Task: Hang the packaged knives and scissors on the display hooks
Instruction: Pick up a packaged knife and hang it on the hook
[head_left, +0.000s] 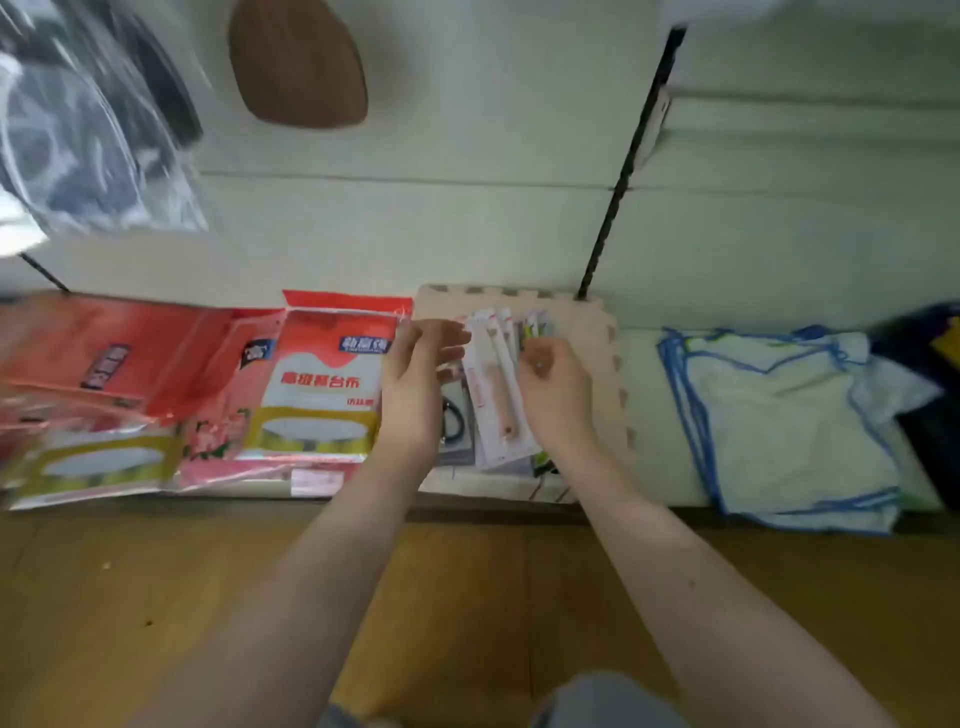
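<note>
Bare hands (556, 395), flat glossy knife pack (498, 395)

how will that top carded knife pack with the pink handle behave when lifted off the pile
The knife pack looks like a thin flat card, so probably light and fairly stiff. Its glossy face may slide off the stacked packs beneath. The left hand and right hand flank it.

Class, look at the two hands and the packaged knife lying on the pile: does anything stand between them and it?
Nothing visible does. The left hand and right hand flank the packaged knife, which lies on top of the pile.
</note>
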